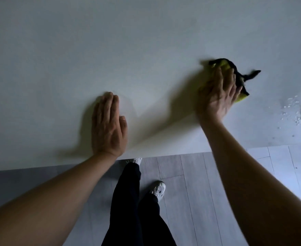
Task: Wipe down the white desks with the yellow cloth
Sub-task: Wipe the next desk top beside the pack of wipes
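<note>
**Right hand drives cloth across desk**

The right hand (217,93) presses the yellow cloth (224,65) flat on the white desk (146,50), fingers spread over it, toward the right end, back from the near edge. The left hand (108,123) lies flat and released near the near edge, bracing. Water drops (298,112) glisten just right of the cloth; overlapping strokes that way, under even pressure, would likely clear them.

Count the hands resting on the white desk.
2. The left hand lies flat on the white desk near its front edge; the right hand presses the yellow cloth farther right, beside water droplets.
</note>
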### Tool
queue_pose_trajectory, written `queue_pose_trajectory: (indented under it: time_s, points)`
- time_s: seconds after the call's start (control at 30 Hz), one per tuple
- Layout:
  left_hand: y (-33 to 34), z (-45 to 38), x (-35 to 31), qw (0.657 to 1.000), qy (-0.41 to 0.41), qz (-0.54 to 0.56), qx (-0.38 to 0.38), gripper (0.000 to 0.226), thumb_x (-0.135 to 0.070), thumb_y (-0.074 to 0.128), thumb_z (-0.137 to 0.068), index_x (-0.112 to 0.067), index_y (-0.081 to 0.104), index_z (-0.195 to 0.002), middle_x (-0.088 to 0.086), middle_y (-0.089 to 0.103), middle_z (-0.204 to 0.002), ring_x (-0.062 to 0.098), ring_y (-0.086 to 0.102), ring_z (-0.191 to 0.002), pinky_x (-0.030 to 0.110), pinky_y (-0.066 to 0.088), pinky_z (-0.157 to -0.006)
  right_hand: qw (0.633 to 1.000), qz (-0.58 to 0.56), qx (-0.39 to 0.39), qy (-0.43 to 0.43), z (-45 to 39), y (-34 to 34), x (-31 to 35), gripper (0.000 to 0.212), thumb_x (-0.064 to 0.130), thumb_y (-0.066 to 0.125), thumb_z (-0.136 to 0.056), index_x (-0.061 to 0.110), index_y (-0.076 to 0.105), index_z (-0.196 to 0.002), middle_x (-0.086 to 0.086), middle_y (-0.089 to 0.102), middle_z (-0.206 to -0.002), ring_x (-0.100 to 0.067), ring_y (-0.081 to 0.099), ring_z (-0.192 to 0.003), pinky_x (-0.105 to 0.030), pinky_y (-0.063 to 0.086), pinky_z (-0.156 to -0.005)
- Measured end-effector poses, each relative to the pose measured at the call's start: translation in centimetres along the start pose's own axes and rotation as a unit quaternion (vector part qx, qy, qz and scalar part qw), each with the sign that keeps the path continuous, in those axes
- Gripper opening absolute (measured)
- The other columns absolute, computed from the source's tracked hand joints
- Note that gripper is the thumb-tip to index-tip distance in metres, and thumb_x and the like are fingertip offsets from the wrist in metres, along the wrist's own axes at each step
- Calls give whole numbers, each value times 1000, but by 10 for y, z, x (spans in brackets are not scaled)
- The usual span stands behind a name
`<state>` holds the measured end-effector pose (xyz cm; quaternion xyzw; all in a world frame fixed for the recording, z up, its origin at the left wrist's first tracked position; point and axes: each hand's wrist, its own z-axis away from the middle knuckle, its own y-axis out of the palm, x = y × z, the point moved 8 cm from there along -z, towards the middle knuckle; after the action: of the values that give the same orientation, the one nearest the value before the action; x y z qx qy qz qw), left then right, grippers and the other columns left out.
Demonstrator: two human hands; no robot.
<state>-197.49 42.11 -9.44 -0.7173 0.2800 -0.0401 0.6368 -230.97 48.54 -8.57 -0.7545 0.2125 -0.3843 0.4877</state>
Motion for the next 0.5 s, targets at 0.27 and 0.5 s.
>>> queue_pose_trajectory:
  time_s: [0.27,0.5]
  points:
    - [-6,0,-2,999,-16,-25,22,61,-24,39,-103,0,35,-159,20,36,-164,39,31,-153,47,20,-129,931,-124,100,-328,83,42,207,49,26,58,-94,20,58,-143,-12,46,-155,-29,40,-145,-52,24,-121]
    - [-23,-52,6,999,-5,-4,32,44,-18,50,-88,-7,60,-129,16,58,-137,40,55,-120,47,37,-102,939,-146,22,-309,-10,22,120,44,10,59,-86,17,69,-128,-8,59,-141,-31,52,-134,-54,37,-109]
